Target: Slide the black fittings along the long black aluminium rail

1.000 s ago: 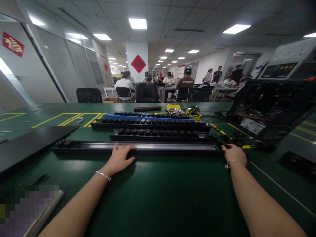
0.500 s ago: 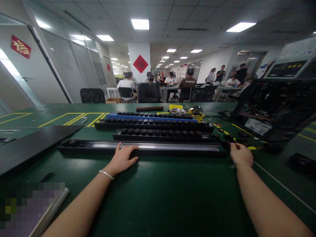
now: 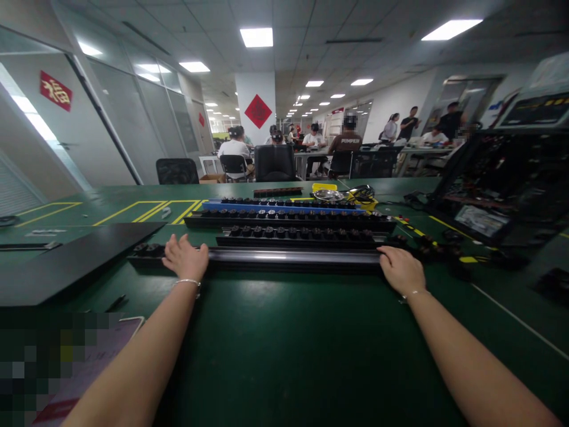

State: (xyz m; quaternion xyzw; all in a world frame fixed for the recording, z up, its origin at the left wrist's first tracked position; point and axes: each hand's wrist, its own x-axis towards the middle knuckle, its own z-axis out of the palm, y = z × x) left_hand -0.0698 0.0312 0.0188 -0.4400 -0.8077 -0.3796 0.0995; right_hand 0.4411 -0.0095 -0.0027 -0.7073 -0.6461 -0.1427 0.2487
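Bright ceiling panels point(image 3: 256, 37), blurred edges, wide-angle warping

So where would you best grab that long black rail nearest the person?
Probably near its two ends, one hand each, coming from the near edge. The long black rail is slim and lies flat across the table, and another rail crowds its far side.

1. Long rails on the table point(image 3: 275, 338): four. They are the near black rail point(image 3: 288, 256), two further black rails point(image 3: 302, 237) point(image 3: 288, 220) and one blue rail point(image 3: 284, 207).
2. Short dark strip point(image 3: 278, 191): one.
3. Metal dish point(image 3: 326, 194): one.
4. Flat black panel point(image 3: 75, 258): one.
5. Bracelets point(image 3: 186, 282) point(image 3: 413, 293): two, one per wrist.
6. Red diamond signs point(image 3: 258, 111) point(image 3: 202, 119): two.
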